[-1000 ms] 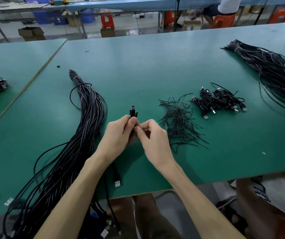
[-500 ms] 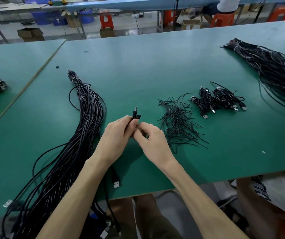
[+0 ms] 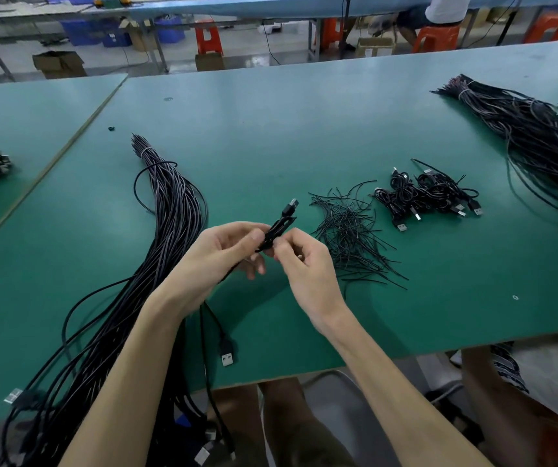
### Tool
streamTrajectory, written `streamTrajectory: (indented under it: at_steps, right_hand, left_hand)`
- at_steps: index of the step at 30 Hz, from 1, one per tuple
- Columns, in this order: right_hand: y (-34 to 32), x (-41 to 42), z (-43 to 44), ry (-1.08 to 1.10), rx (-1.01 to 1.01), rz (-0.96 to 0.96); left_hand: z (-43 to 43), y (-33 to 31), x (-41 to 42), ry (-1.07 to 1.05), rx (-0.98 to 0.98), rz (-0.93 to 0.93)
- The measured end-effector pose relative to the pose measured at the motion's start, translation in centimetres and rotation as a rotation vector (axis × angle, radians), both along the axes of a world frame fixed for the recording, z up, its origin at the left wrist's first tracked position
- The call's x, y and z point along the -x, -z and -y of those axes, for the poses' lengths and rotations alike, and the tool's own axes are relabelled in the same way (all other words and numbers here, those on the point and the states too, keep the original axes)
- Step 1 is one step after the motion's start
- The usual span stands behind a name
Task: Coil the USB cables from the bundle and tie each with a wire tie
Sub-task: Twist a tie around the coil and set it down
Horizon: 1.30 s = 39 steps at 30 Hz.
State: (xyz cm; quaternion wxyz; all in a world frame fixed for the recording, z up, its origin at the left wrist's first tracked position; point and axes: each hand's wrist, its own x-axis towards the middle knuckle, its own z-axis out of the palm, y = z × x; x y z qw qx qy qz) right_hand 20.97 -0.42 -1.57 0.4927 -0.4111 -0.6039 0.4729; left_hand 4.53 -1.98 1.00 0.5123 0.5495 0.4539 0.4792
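Black coiled cable (image 3: 281, 223) now tilted right, plug up; left hand (image 3: 223, 251), right hand (image 3: 308, 268) pinching it.

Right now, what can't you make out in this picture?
Head view only.
Any wire tie on the coiled cable: the fingertips of the left hand and right hand cover its middle.
The cable bundle, near end: it drops over the table edge, partly behind the left forearm.
The second bundle: cut off by the right edge.
The finished coils: too tangled and small to count.
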Motion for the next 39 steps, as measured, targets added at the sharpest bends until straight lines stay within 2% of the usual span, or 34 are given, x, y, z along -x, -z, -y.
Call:
streamTrajectory:
  at_steps: [4, 7, 14, 17, 19, 23, 26, 28, 31, 35, 39]
  right_hand:
    - [-0.1, 0.0, 0.1, -0.012, -0.003, 0.026]
    - [-0.1, -0.1, 0.1, -0.008, -0.016, 0.025]
    - [0.4, 0.2, -0.2, 0.043, 0.007, 0.045]
    - [0.5, 0.1, -0.3, 0.078, -0.004, 0.042]
    - [0.5, -0.1, -0.2, 0.117, -0.016, 0.052]
    - [0.4, -0.1, -0.3, 0.161, -0.046, 0.111]
    - [0.5, -0.3, -0.4, 0.098, -0.014, 0.05]
    - [0.5, -0.4, -0.4, 0.072, 0.011, -0.014]
    - [0.3, -0.4, -0.4, 0.061, 0.035, -0.063]
    - [0.1, -0.2, -0.1, 0.019, 0.023, -0.078]
    - [-0.1, -0.3, 0.0, -0.027, 0.002, -0.042]
  left_hand:
    - [0.0, 0.3, -0.5, -0.031, -0.056, -0.088]
    - [-0.1, 0.7, -0.6, -0.056, -0.174, -0.192]
    - [-0.3, 1.8, -0.7, -0.229, -0.533, -0.758]
    - [-0.2, 1.6, -1.1, -0.307, -0.614, -0.979]
    - [0.0, 1.6, -1.4, -0.322, -0.569, -0.925]
    - [0.1, 0.9, -0.9, -0.173, -0.233, -0.35]
    - [0.2, 0.2, 0.2, -0.075, -0.189, -0.006]
    - [0.1, -0.1, 1.0, -0.048, -0.186, 0.134]
    - [-0.3, 0.4, 1.2, -0.107, -0.189, 0.06]
    - [-0.6, 1.1, 0.3, -0.069, -0.252, -0.23]
    - [-0.5, 1.3, -0.5, -0.094, -0.3, -0.367]
